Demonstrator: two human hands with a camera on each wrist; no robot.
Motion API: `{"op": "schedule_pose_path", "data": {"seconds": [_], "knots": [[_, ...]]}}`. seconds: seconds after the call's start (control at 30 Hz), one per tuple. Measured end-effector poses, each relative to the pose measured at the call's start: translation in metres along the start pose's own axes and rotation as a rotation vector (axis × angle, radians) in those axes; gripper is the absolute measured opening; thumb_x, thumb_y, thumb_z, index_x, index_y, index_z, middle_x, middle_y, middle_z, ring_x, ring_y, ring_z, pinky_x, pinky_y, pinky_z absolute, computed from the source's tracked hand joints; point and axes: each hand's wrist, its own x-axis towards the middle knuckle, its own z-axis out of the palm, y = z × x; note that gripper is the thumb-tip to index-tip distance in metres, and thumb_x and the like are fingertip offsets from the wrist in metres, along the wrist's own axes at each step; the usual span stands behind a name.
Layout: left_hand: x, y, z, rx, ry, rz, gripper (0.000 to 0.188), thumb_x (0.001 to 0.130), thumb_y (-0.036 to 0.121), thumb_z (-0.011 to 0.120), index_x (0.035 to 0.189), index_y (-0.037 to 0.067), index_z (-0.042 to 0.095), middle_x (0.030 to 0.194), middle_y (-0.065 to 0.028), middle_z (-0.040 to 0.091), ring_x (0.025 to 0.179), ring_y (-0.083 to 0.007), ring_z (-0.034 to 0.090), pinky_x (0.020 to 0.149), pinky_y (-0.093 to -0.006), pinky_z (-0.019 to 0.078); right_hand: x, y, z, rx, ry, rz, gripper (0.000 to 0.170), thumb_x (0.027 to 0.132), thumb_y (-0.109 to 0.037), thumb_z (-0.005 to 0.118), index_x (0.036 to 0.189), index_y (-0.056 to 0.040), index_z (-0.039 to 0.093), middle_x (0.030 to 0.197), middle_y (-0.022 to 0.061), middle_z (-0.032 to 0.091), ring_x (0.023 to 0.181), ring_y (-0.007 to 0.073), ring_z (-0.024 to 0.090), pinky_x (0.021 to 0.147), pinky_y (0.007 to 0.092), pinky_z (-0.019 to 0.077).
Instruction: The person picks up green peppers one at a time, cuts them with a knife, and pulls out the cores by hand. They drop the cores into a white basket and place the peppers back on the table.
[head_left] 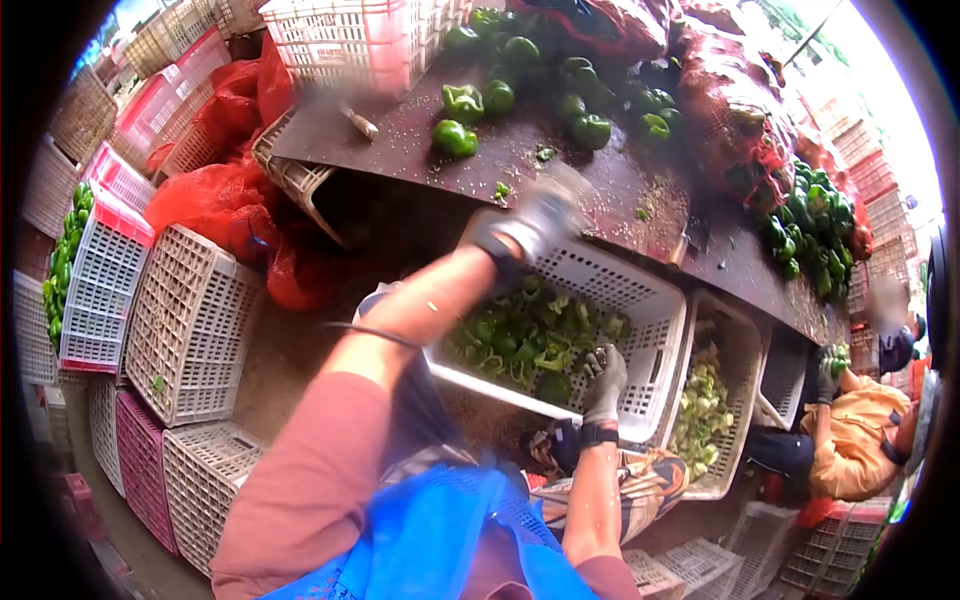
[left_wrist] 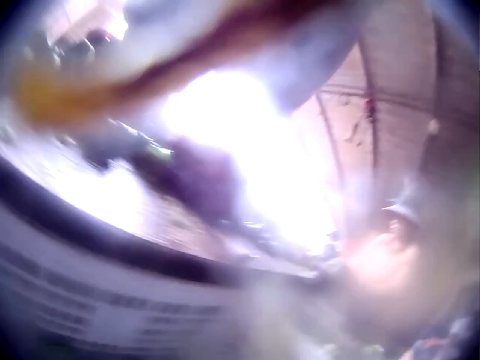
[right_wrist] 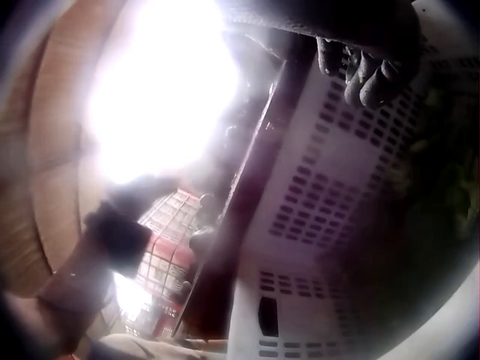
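Note:
My left hand [head_left: 548, 215], in a pale glove, is smeared by motion at the table's near edge, above the far rim of a white crate [head_left: 650, 285]; I cannot tell what its fingers hold. The left wrist view is badly blurred. Over the crate's near right side is my gloved right hand [head_left: 605, 385], its dark-tipped fingers loosely bent; nothing shows clearly in them. Bent fingertips [right_wrist: 371, 82] appear against the crate wall in the right wrist view. Cut green bell peppers [head_left: 525, 335] lie in the crate. Whole green bell peppers [head_left: 455, 138] are scattered on the dark table [head_left: 400, 150].
A second crate [head_left: 735, 430] holds pale green pepper scraps [head_left: 703, 410]. Red mesh sacks [head_left: 735, 100] of peppers lie on the table. Stacked crates [head_left: 190, 325] stand at the left. Another person [head_left: 860, 435] in orange sits at the right.

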Motion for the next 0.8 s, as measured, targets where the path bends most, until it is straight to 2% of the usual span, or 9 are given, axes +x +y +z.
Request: {"op": "schedule_pose_path", "data": {"seconds": [0.03,0.1,0.23,0.37,0.43,0.47,0.57,0.63,0.8], "knots": [[0.005,-0.046,0.004,0.155,0.196,-0.191,0.054,0.081,0.049,0.069,0.116,0.011,0.058,0.114,-0.0128,0.058,0.091,-0.0301,0.063,0.073,-0.0426,0.0507,0.004,0.006,-0.002,-0.013,-0.049,-0.03,0.027,0.093,-0.029,0.061,0.111,-0.0089,0.059,0.089,-0.0008,0.058,0.073,0.0124,0.059,0.061,0.0249,0.0462],[0.015,-0.114,-0.024,0.221,0.064,-0.426,0.069,0.076,0.055,0.071,0.132,0.019,0.05,0.129,-0.0122,0.047,0.11,-0.0328,0.055,0.09,-0.0492,0.044,-0.003,0.012,0.011,-0.048,-0.054,-0.077,0.027,0.094,-0.027,0.062,0.113,-0.0073,0.059,0.087,0.0006,0.06,0.073,0.0122,0.061,0.061,0.0239,0.0475],[0.027,-0.195,-0.012,0.188,-0.216,-0.377,0.068,0.075,0.042,0.076,0.136,0.029,0.049,0.135,-0.0132,0.045,0.123,-0.0378,0.049,0.098,-0.0486,0.0436,0.005,0.052,0.018,-0.397,-0.262,-0.417,0.027,0.096,-0.025,0.06,0.114,-0.0059,0.06,0.091,0.002,0.062,0.076,0.0111,0.061,0.064,0.0239,0.0494],[0.044,-0.21,0.011,0.07,-0.287,-0.459,0.063,0.072,0.035,0.078,0.13,0.026,0.055,0.137,-0.0131,0.046,0.12,-0.0348,0.053,0.101,-0.0437,0.0459,-0.009,0.055,0.022,-0.525,-0.332,-0.365,0.027,0.097,-0.022,0.058,0.115,-0.0027,0.061,0.099,0.003,0.063,0.081,0.0098,0.062,0.072,0.0251,0.0517],[0.044,-0.22,0.026,-0.221,-0.124,-0.474,0.064,0.073,0.04,0.08,0.128,0.018,0.056,0.121,-0.0153,0.058,0.111,-0.0291,0.061,0.092,-0.0419,0.0498,-0.014,0.045,0.024,-0.523,-0.319,-0.285,0.028,0.096,-0.02,0.059,0.116,-0.001,0.061,0.1,0.0046,0.063,0.086,0.0112,0.061,0.077,0.0255,0.0507],[0.046,-0.226,0.032,-0.803,-0.116,-0.53,0.063,0.075,0.043,0.079,0.128,0.017,0.055,0.112,-0.0126,0.065,0.104,-0.0238,0.064,0.085,-0.039,0.0521,-0.027,0.028,0.035,-0.512,-0.318,-0.288,0.028,0.096,-0.02,0.059,0.116,-0.001,0.061,0.1,0.0046,0.063,0.086,0.0112,0.061,0.077,0.0255,0.0507],[0.016,-0.156,-0.017,-1.899,-0.239,-0.508,0.051,0.091,0.038,0.064,0.135,0.016,0.051,0.12,-0.0071,0.065,0.104,-0.0215,0.064,0.082,-0.0397,0.054,-0.041,-0.014,0.067,-0.615,-0.229,-0.596,0.035,0.092,-0.019,0.064,0.12,0.0013,0.057,0.104,0.009,0.064,0.094,0.0157,0.059,0.086,0.0272,0.047],[-0.005,-0.097,-0.048,-2.166,-0.278,-0.354,0.045,0.095,0.039,0.056,0.135,0.018,0.05,0.117,-0.0068,0.064,0.101,-0.0204,0.064,0.085,-0.0381,0.0515,-0.068,-0.064,0.101,-0.485,-0.223,-0.694,0.039,0.09,-0.018,0.066,0.123,0.0008,0.056,0.106,0.0099,0.064,0.095,0.017,0.059,0.087,0.029,0.0476],[-0.056,0.001,-0.069,-2.127,-0.315,-0.162,0.049,0.099,0.043,0.05,0.138,0.014,0.045,0.127,-0.006,0.058,0.111,-0.017,0.058,0.092,-0.0338,0.0473,-0.1,-0.145,0.134,-0.581,-0.209,-1.069,0.053,0.082,-0.015,0.074,0.127,0.0017,0.053,0.115,0.017,0.061,0.105,0.0273,0.06,0.093,0.0363,0.0482]]}}
